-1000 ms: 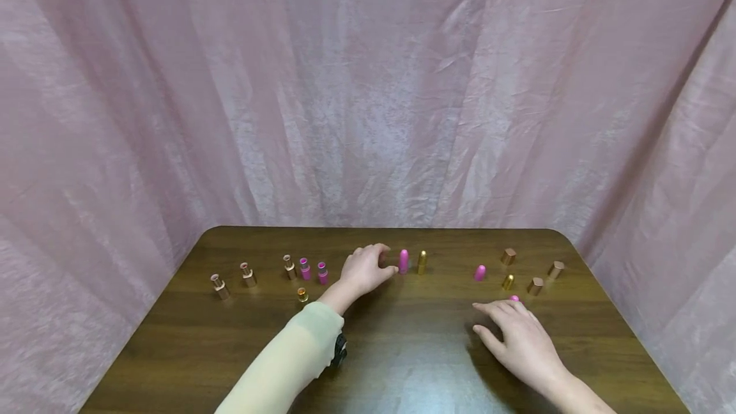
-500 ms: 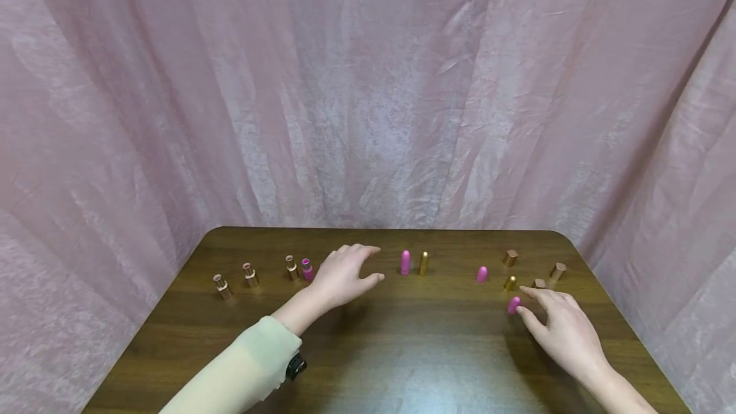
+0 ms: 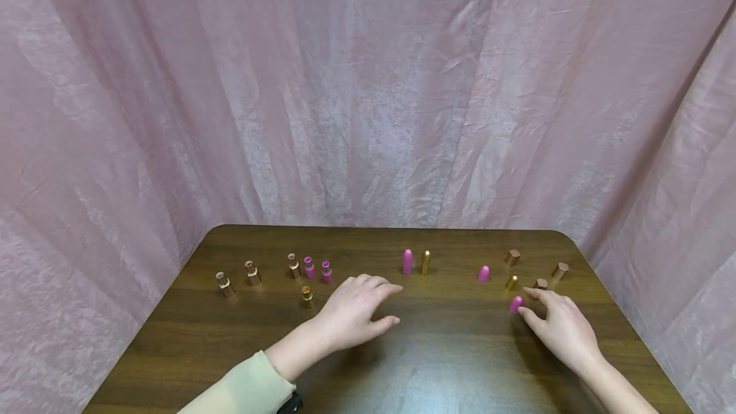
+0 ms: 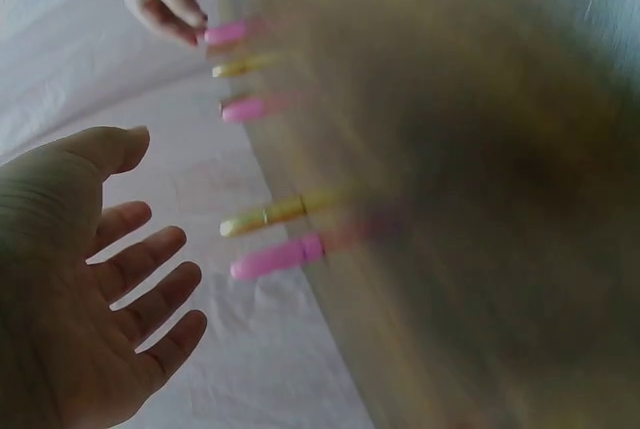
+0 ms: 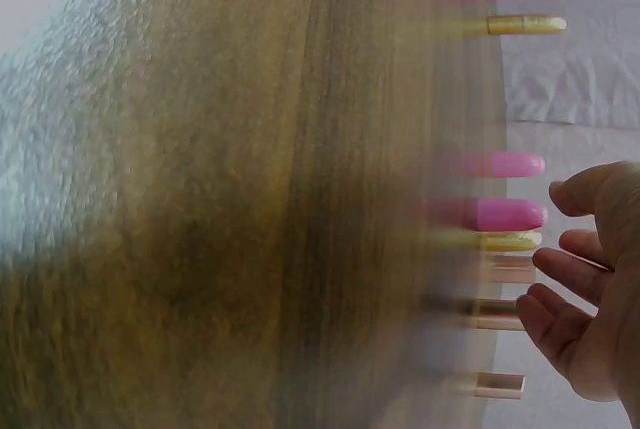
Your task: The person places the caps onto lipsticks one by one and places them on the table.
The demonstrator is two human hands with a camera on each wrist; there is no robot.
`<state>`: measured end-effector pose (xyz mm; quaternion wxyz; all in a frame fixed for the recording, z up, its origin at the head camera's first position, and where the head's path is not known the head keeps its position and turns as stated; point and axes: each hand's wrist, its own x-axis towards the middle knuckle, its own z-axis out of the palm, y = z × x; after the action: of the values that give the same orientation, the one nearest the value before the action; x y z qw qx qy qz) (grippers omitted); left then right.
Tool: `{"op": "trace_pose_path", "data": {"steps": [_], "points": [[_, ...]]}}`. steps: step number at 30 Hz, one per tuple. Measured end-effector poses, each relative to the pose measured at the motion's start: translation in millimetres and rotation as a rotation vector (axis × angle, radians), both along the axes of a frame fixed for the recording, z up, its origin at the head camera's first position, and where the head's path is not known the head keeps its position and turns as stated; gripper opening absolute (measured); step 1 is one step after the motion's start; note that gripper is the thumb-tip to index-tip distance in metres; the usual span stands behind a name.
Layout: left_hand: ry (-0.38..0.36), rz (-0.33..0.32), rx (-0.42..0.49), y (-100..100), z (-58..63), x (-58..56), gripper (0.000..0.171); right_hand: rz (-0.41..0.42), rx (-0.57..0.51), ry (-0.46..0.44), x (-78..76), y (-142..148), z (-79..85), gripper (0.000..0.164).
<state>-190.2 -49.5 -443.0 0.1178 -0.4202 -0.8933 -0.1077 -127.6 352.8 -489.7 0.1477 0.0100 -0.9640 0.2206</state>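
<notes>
My left hand (image 3: 358, 313) hovers over the middle of the table with fingers apart and nothing in them. Behind it stand a capped pink lipstick (image 3: 407, 262) and a capped gold lipstick (image 3: 425, 262), side by side and upright. My right hand (image 3: 560, 328) is beside the nearer pink lipstick cap (image 3: 515, 305), thumb and fingers spread; whether the thumb touches it I cannot tell. Close by are a gold cap (image 3: 512, 283) and another pink cap (image 3: 484, 274). In the right wrist view a gap shows between the thumb and the near pink cap (image 5: 512, 215).
Uncapped lipstick tubes stand at left: rose-gold ones (image 3: 253, 273), pink ones (image 3: 327, 272) and a gold one (image 3: 307, 297). Several rose-gold caps (image 3: 560, 271) stand at right. A pink curtain (image 3: 368, 94) hangs behind the wooden table (image 3: 425, 363).
My left hand has drawn away from the capped pink lipstick, first leftward, then toward me. My right hand has moved right to the near pink cap and stayed there.
</notes>
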Motion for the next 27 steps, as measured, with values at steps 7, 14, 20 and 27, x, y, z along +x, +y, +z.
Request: {"op": "trace_pose_path", "data": {"steps": [7,14,20,27], "points": [[0.067,-0.071,-0.055,4,-19.5,24.5,0.051,0.009,-0.008,-0.078,-11.0,0,-4.9,0.048],[0.084,-0.098,-0.072,8,-39.5,38.2,0.05,0.02,0.0,-0.098,-20.5,-4,-9.7,0.028],[0.048,-0.104,-0.07,11,-47.8,46.0,0.05,0.008,-0.001,-0.107,-22.9,-6,-10.1,0.017],[-0.005,-0.102,-0.074,16,-53.9,52.9,0.05,-0.02,-0.004,-0.119,-20.8,-4,-11.9,0.017]]}}
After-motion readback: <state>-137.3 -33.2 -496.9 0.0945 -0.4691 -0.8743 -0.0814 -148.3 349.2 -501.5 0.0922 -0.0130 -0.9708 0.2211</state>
